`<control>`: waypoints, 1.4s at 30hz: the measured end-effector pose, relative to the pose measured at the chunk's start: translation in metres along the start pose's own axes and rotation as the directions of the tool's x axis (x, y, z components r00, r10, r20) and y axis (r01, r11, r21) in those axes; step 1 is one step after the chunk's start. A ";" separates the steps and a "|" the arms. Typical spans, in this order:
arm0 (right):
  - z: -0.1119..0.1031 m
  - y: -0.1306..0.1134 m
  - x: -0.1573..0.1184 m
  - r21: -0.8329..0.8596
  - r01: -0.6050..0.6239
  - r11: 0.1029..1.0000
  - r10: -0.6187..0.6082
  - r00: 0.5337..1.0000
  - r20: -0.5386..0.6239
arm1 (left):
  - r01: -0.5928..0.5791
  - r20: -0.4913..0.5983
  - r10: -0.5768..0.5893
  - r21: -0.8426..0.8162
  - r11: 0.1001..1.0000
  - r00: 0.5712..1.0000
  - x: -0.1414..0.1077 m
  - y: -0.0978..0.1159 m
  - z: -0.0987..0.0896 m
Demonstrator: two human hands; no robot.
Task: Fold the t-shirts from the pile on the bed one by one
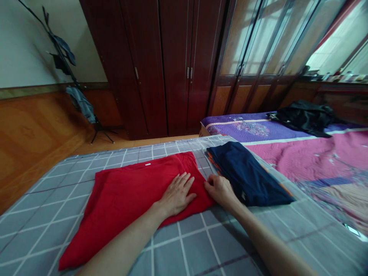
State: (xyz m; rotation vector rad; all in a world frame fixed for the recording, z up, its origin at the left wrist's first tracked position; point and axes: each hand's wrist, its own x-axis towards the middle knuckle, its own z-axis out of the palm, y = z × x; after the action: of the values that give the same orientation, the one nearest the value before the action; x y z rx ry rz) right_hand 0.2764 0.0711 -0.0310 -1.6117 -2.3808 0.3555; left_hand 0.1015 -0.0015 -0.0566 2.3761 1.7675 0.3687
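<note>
A red garment (123,199) lies spread on the grey checked bed cover, its right part folded over. My left hand (177,193) rests flat on the right part of it, fingers spread. Just to the right, my right hand (220,188) has its fingers closed on the red cloth's right edge. A folded dark blue garment (250,172) with orange edging lies beyond my right hand, beside the red one.
The grey checked cover (172,253) extends around the clothes. At the right is a purple and pink bed (287,157) with a black garment (304,115). Dark red wardrobes (175,69) stand behind; a coat stand (64,59) is at the far left.
</note>
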 end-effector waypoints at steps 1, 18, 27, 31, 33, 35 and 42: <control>0.000 0.001 0.001 0.029 -0.004 1.000 0.004 1.000 -0.001 | -0.003 0.007 0.003 -0.001 1.000 1.000 -0.001 -0.001 0.000; 0.012 -0.006 0.007 0.033 0.085 0.996 -0.084 0.996 -0.022 | -0.014 -0.006 0.014 0.002 1.000 1.000 -0.001 -0.001 0.000; 0.009 -0.011 0.009 -0.117 0.033 0.993 -0.030 0.999 0.026 | -0.026 -0.024 0.026 -0.010 1.000 0.999 -0.002 -0.003 0.002; 0.010 -0.011 0.014 -0.144 -0.002 0.990 0.009 0.999 0.052 | -0.017 -0.024 0.017 -0.007 1.000 1.000 -0.002 -0.002 0.001; 0.012 -0.011 0.015 -0.166 -0.010 0.986 0.020 0.998 0.060 | -0.015 -0.026 0.015 -0.012 1.000 1.000 -0.002 -0.002 0.001; 0.013 -0.010 0.016 -0.190 -0.012 0.982 0.024 0.998 0.059 | -0.014 -0.021 0.014 -0.016 1.000 1.000 -0.002 -0.002 0.000; 0.002 -0.002 0.010 -0.262 -0.052 0.964 0.060 0.998 0.023 | -0.020 -0.012 0.020 -0.008 1.000 1.000 -0.001 -0.003 0.001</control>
State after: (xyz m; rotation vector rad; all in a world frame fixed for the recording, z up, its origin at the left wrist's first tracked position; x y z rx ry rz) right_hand 0.2704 0.0799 -0.0317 -1.7988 -2.4957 0.0769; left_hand 0.0988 -0.0017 -0.0587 2.3930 1.7453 0.3928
